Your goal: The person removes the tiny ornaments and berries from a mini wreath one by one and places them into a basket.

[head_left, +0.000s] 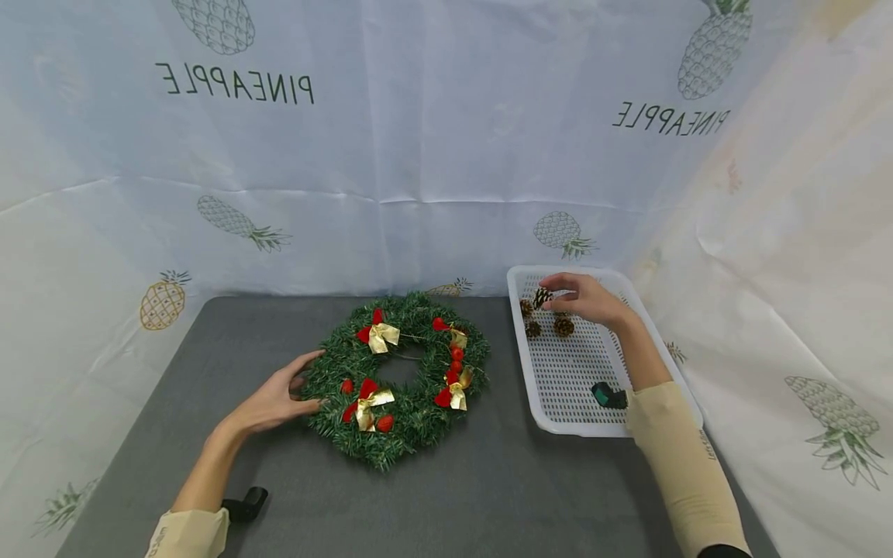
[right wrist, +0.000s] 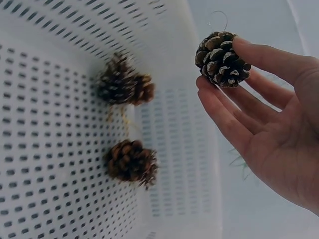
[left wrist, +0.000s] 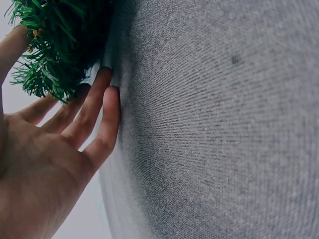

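A green wreath with red berries and red and gold bows lies flat on the dark grey table. At its left side, my left hand rests with fingers spread, the fingertips against the greenery; the left wrist view shows the fingers reaching under its edge. My right hand pinches a brown pine cone between thumb and fingertips, with a thin wire loop sticking out of it. This hand is over the far part of a white perforated basket. Several other pine cones lie inside the basket.
The basket stands on the table's right side, its far rim near the hanging fabric printed with pineapples. Fabric also hangs along the left and right sides. Dark wrist camera mounts stick out from both forearms.
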`<state>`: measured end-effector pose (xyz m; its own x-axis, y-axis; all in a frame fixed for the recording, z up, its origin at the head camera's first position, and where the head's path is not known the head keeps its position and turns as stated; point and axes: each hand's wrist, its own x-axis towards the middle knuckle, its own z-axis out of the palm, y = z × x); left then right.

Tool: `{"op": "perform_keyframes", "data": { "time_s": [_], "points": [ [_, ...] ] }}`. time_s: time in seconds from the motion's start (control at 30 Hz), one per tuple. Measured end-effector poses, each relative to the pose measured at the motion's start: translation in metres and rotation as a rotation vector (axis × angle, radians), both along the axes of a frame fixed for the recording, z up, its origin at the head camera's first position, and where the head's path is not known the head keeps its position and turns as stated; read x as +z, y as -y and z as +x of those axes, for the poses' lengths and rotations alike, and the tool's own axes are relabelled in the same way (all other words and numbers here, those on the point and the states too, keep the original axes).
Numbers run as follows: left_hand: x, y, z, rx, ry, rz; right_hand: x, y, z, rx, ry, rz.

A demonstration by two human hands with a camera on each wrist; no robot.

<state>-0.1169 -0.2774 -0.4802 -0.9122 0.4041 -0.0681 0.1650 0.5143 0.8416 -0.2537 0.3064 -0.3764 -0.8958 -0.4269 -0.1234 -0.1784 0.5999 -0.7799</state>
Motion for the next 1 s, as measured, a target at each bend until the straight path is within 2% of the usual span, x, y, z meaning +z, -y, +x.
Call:
{"op": "perform_keyframes", "data": {
  "time_s": [0.4, 0.83, 1.0],
  "points": [
    [0.0, 0.0, 0.0, -0.001, -0.001, -0.003, -0.019, -0.007, -0.003, 0.047, 0.044, 0.024],
    [-0.001, 0.0, -0.001, -0.001, 0.001, 0.006, -0.033, -0.011, -0.004, 0.182, 0.221, 0.054],
    [-0.001, 0.0, 0.0, 0.0, 0.005, 0.008, -0.036, -0.011, -0.004, 0.183, 0.248, 0.042]
  ]
}}
